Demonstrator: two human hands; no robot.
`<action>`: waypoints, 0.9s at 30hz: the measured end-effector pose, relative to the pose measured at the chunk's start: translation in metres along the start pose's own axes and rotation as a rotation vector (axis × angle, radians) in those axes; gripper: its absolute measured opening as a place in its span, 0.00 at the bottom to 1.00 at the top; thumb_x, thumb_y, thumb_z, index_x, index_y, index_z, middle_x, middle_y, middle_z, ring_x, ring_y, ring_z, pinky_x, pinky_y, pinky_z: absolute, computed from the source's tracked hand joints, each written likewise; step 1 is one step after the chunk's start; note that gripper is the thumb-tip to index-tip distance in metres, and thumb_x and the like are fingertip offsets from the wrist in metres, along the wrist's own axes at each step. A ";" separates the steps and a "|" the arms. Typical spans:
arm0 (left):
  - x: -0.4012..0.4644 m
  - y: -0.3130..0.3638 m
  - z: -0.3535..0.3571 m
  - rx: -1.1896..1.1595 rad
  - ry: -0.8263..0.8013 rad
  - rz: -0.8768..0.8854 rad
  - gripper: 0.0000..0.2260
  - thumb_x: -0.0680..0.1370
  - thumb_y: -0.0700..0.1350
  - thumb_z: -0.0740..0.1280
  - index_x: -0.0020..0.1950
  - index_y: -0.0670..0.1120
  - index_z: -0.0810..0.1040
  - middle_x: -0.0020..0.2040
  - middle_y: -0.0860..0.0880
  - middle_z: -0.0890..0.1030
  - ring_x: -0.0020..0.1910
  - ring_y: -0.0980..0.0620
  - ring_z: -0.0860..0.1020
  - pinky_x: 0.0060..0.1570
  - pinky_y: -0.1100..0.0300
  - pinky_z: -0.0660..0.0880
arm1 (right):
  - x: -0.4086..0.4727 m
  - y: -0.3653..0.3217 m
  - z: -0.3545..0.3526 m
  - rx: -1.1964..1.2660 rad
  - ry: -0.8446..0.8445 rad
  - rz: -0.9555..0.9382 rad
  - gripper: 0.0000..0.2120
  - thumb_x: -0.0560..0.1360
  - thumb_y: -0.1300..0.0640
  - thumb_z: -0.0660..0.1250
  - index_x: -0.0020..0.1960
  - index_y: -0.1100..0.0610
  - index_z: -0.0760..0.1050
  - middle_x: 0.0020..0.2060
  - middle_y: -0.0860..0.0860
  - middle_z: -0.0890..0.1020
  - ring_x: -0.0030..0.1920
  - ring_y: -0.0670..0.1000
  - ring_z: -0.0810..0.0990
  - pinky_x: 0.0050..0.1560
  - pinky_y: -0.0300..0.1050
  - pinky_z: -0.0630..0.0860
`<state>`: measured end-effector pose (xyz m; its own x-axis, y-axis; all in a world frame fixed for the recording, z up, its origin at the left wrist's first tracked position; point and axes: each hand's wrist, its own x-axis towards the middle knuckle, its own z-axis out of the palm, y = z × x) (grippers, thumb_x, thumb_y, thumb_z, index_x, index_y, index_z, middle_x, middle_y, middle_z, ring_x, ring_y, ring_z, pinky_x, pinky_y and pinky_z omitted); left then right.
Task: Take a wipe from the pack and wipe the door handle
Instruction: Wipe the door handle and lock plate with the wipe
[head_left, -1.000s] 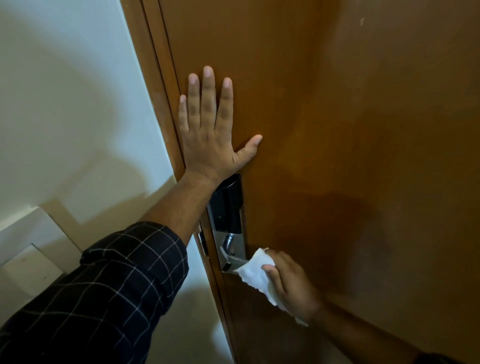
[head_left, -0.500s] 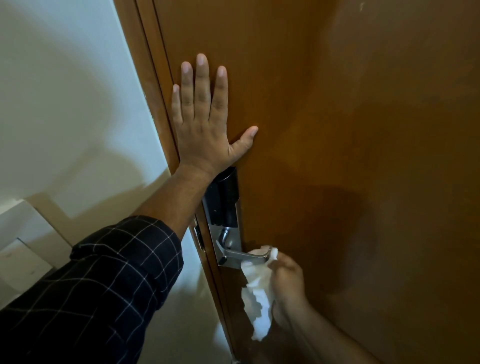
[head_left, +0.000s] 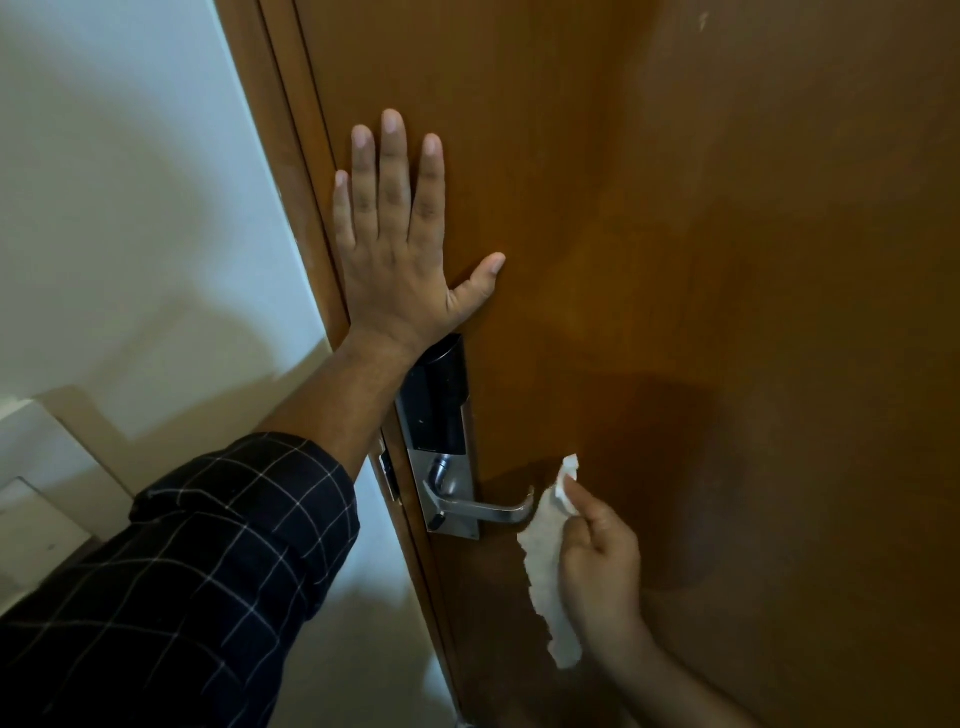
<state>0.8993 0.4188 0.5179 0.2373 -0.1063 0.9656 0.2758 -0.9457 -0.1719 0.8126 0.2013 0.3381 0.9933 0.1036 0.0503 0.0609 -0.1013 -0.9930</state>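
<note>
A silver lever door handle (head_left: 485, 510) sticks out to the right from a metal lock plate with a black electronic panel (head_left: 435, 410) above it. My right hand (head_left: 597, 561) pinches a white wipe (head_left: 545, 566) just right of the handle's tip; the wipe hangs down loosely, apart from the handle. My left hand (head_left: 397, 244) is pressed flat on the brown wooden door (head_left: 675, 234) above the lock, fingers spread. The wipe pack is not in view.
The door's edge and frame (head_left: 291, 171) run down the left of the lock. A pale wall (head_left: 130, 208) lies to the left, with a white switch plate (head_left: 31, 519) low on it.
My right hand has slid the wipe along the handle to the right and off its tip. The handle now shows fully. My left hand stays flat on the door.
</note>
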 end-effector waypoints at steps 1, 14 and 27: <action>0.000 0.000 0.000 0.002 -0.001 0.001 0.41 0.77 0.72 0.52 0.79 0.44 0.56 0.78 0.35 0.62 0.78 0.36 0.58 0.78 0.42 0.48 | 0.000 0.005 0.008 -0.181 -0.049 -0.151 0.21 0.79 0.69 0.58 0.68 0.54 0.71 0.56 0.58 0.81 0.45 0.51 0.79 0.42 0.39 0.75; -0.003 -0.001 0.003 -0.002 0.006 0.007 0.41 0.78 0.72 0.52 0.80 0.44 0.54 0.79 0.36 0.60 0.79 0.37 0.56 0.78 0.41 0.50 | 0.016 0.028 -0.032 -0.750 -0.199 -0.632 0.22 0.79 0.63 0.57 0.72 0.54 0.65 0.70 0.52 0.70 0.67 0.48 0.70 0.67 0.41 0.69; -0.002 0.001 -0.001 -0.023 -0.016 0.003 0.40 0.78 0.71 0.53 0.80 0.43 0.54 0.79 0.35 0.61 0.78 0.35 0.57 0.77 0.39 0.52 | 0.057 0.035 -0.014 -1.003 -0.311 -0.531 0.09 0.76 0.59 0.65 0.55 0.50 0.75 0.51 0.49 0.80 0.46 0.47 0.79 0.47 0.40 0.76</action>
<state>0.8986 0.4175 0.5156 0.2527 -0.1049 0.9618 0.2538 -0.9521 -0.1705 0.8723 0.1897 0.3074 0.7620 0.5900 0.2669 0.6475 -0.6916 -0.3200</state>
